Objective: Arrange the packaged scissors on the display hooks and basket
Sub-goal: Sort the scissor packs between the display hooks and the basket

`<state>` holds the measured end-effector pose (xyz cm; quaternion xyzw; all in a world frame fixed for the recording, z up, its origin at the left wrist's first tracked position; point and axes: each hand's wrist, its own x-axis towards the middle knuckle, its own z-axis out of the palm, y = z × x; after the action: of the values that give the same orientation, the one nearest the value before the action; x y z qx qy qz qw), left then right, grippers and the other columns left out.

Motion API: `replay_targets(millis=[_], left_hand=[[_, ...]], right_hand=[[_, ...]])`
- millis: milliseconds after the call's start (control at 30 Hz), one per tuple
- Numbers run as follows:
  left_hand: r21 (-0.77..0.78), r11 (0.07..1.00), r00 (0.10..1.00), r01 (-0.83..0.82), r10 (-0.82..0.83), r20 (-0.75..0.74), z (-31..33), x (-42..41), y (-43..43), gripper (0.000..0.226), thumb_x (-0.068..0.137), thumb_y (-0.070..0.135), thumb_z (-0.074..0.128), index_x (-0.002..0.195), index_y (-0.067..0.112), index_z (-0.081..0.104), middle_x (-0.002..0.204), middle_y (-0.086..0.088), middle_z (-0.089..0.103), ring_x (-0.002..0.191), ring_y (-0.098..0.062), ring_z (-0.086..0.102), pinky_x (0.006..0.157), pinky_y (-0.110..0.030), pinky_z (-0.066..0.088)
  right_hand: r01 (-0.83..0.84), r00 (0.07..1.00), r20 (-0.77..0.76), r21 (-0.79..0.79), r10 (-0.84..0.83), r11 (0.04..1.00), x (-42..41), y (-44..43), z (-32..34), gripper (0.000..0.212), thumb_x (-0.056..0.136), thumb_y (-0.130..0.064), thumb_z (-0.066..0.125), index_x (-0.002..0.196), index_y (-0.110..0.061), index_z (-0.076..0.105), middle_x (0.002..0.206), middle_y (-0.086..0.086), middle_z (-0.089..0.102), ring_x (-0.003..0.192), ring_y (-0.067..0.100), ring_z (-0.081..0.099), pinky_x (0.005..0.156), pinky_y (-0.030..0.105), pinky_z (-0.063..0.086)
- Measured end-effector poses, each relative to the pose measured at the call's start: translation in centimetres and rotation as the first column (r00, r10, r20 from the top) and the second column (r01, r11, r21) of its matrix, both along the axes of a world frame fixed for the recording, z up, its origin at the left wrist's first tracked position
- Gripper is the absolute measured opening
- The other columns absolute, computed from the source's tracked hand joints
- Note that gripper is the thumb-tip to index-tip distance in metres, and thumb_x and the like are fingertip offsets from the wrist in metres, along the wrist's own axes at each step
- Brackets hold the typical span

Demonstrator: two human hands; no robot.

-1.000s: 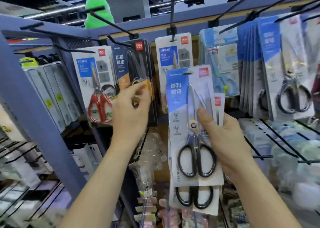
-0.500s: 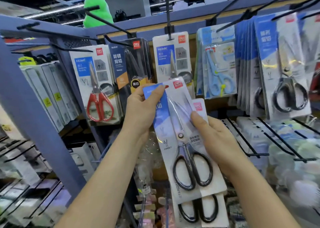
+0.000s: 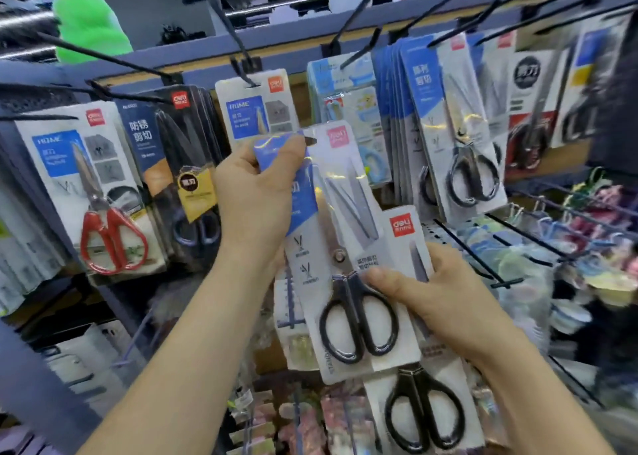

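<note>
The blue rack [image 3: 293, 44] has black hooks [image 3: 235, 45] carrying red-handled scissors [image 3: 100, 192] at left, dark packs [image 3: 179, 164] beside them and black-handled scissors [image 3: 459, 126] at right. The lower hooks [image 3: 524, 235] hold blurred trinkets [image 3: 587, 240], perhaps keyrings.

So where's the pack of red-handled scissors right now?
The red-handled scissors pack hangs on the left of the head view, next to the dark scissors pack, left of the person's left hand.

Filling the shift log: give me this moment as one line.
left hand: grips top of front scissors pack | right hand: holds its lower half plus rear scissors pack | state: neither pack on a hook
</note>
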<state>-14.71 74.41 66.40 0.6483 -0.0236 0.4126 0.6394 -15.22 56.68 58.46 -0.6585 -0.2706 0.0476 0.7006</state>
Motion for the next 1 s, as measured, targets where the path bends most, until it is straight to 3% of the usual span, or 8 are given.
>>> replay_targets(millis=[267, 367, 533, 667, 733, 800, 867, 1000], left_hand=[[0.086, 0.948, 0.952, 0.307, -0.305, -0.034, 3.8, 4.3, -9.6, 0.011, 0.088, 0.01, 0.07, 0.079, 0.015, 0.071, 0.071, 0.0, 0.073, 0.064, -0.016, 0.069, 0.06, -0.032, 0.056], [0.154, 0.942, 0.952, 0.298, -0.305, 0.025, 5.7, 5.4, -12.1, 0.01, 0.088, 0.011, 0.071, 0.08, 0.016, 0.07, 0.079, -0.005, 0.074, 0.07, -0.021, 0.071, 0.066, -0.037, 0.059], [0.288, 0.943, 0.966, 0.169, -0.216, 0.141, 8.3, 7.4, -13.4, 0.007, 0.089, 0.014, 0.07, 0.083, 0.017, 0.07, 0.076, -0.003, 0.07, 0.066, -0.016, 0.066, 0.063, -0.036, 0.056], [0.28, 0.944, 0.981, 0.173, -0.19, 0.036, 8.0, 9.0, -13.3, 0.024, 0.094, 0.02, 0.065, 0.072, 0.012, 0.062, 0.062, -0.004, 0.059, 0.054, -0.015, 0.053, 0.051, -0.028, 0.045], [0.228, 0.949, 0.975, 0.22, -0.217, -0.04, 7.9, 9.3, -13.1, 0.027, 0.097, 0.023, 0.061, 0.072, 0.012, 0.061, 0.073, -0.014, 0.058, 0.063, -0.022, 0.051, 0.057, -0.04, 0.048], [0.153, 0.958, 0.968, 0.242, -0.226, -0.112, 7.9, 9.4, -12.9, 0.021, 0.099, 0.024, 0.058, 0.083, 0.011, 0.065, 0.088, -0.02, 0.067, 0.076, -0.03, 0.063, 0.075, -0.053, 0.055], [0.229, 0.954, 0.975, 0.192, -0.158, -0.157, 7.8, 8.9, -12.5, 0.011, 0.097, 0.022, 0.06, 0.106, 0.016, 0.063, 0.105, -0.016, 0.071, 0.09, -0.03, 0.069, 0.083, -0.053, 0.056], [0.395, 0.882, 0.95, 0.256, -0.155, -0.271, 4.1, 6.9, -11.0, 0.077, 0.089, 0.006, 0.067, 0.146, 0.035, 0.025, 0.105, -0.002, 0.073, 0.094, -0.023, 0.071, 0.084, -0.041, 0.059]], right_hand=[[0.398, 0.913, 0.062, 0.096, -0.404, 0.913, 2.0, -8.5, 0.8, 0.013, 0.073, -0.038, 0.068, 0.077, -0.027, 0.074, 0.066, -0.004, 0.072, 0.054, 0.003, 0.061, 0.05, 0.014, 0.046], [0.412, 0.899, 0.066, 0.205, -0.433, 0.888, 3.2, -9.7, 1.4, 0.013, 0.07, -0.039, 0.068, 0.077, -0.035, 0.077, 0.074, -0.009, 0.076, 0.063, 0.0, 0.066, 0.056, 0.015, 0.05], [0.394, 0.887, 0.106, 0.336, -0.45, 0.856, 5.1, -10.4, 3.4, 0.015, 0.075, -0.031, 0.065, 0.081, -0.02, 0.073, 0.075, -0.016, 0.075, 0.067, -0.004, 0.068, 0.058, 0.012, 0.05], [0.365, 0.911, 0.064, 0.333, -0.407, 0.869, 6.3, -10.1, 3.4, 0.019, 0.078, -0.031, 0.066, 0.086, -0.016, 0.075, 0.086, -0.003, 0.078, 0.078, 0.01, 0.072, 0.07, 0.026, 0.059], [0.338, 0.928, 0.033, 0.351, -0.372, 0.873, 6.6, -10.0, 3.2, 0.019, 0.079, -0.03, 0.066, 0.088, -0.016, 0.075, 0.087, -0.001, 0.078, 0.079, 0.011, 0.072, 0.071, 0.027, 0.059], [0.319, 0.935, 0.033, 0.347, -0.352, 0.882, 7.0, -9.7, 3.1, 0.018, 0.079, -0.031, 0.066, 0.086, -0.017, 0.075, 0.085, -0.003, 0.078, 0.076, 0.009, 0.07, 0.069, 0.024, 0.057], [0.336, 0.932, 0.022, 0.328, -0.362, 0.883, 7.5, -9.3, 3.1, 0.017, 0.081, -0.032, 0.067, 0.086, -0.017, 0.075, 0.083, -0.005, 0.077, 0.077, 0.008, 0.069, 0.071, 0.026, 0.055], [0.414, 0.902, 0.028, 0.231, -0.431, 0.881, 9.2, -8.6, 3.1, 0.017, 0.091, -0.032, 0.067, 0.092, -0.017, 0.077, 0.091, -0.002, 0.078, 0.091, 0.018, 0.073, 0.084, 0.042, 0.058]])
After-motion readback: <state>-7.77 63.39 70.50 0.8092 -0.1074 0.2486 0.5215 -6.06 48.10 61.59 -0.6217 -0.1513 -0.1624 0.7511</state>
